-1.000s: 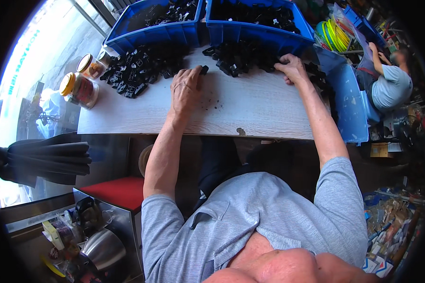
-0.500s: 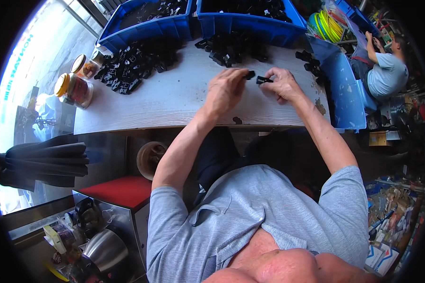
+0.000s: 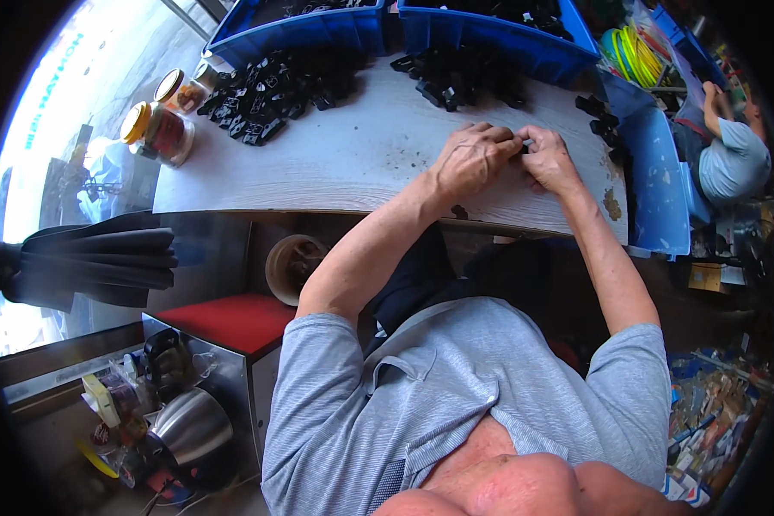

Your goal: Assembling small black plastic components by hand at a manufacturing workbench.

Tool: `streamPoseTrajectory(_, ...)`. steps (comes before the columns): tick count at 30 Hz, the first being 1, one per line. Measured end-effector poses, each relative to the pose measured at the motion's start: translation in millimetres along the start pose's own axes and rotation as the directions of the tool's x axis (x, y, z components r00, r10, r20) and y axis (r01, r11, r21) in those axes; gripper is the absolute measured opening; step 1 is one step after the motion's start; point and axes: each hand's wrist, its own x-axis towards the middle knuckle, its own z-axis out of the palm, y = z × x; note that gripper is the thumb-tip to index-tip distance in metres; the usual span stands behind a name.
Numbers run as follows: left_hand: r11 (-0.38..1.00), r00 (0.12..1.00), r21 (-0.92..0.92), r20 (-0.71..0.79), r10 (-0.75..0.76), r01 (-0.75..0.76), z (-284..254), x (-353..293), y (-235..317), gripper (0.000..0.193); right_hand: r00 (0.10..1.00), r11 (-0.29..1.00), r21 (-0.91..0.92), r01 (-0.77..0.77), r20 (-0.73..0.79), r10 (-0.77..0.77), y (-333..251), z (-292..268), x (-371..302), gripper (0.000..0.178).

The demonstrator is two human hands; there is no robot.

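Observation:
Over the right half of the white worktable point(image 3: 318, 168), my left hand point(image 3: 476, 159) and my right hand point(image 3: 549, 161) meet, fingertips touching or nearly so. Both are closed in a pinch on small black plastic parts point(image 3: 525, 148). Only a sliver of black shows between the fingers, so I cannot tell whether the parts are joined. Beyond the hands lies a heap of similar black parts point(image 3: 460, 79). A wider heap of black clip-like pieces point(image 3: 267, 95) spreads across the far left of the table.
Two blue bins point(image 3: 305, 36) of black parts line the back. A light-blue bin point(image 3: 658, 176) stands at the right edge beside a few black pieces point(image 3: 605, 125). Lidded jars point(image 3: 156, 133) sit at the left. Another person point(image 3: 734, 155) works at far right.
My hands, apart half a second ago with a black part in each, have come together. The whole view has shifted, with the table now further right and higher.

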Motion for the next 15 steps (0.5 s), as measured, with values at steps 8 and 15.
streamPoseTrajectory(8, 0.991, 0.999, 0.127, 0.002, -0.043, 0.042, -1, -16, 5, 0.043, 1.000, 1.000, -0.006, -0.002, 0.024, 0.002, -8, 3, -3, 0.025)
streamPoseTrajectory(15, 0.893, 0.863, 0.284, -0.468, -0.190, 0.350, -44, -21, -47, 0.026, 0.998, 0.974, 0.222, -0.049, -0.029, 0.057, 8, -8, -6, 0.035)
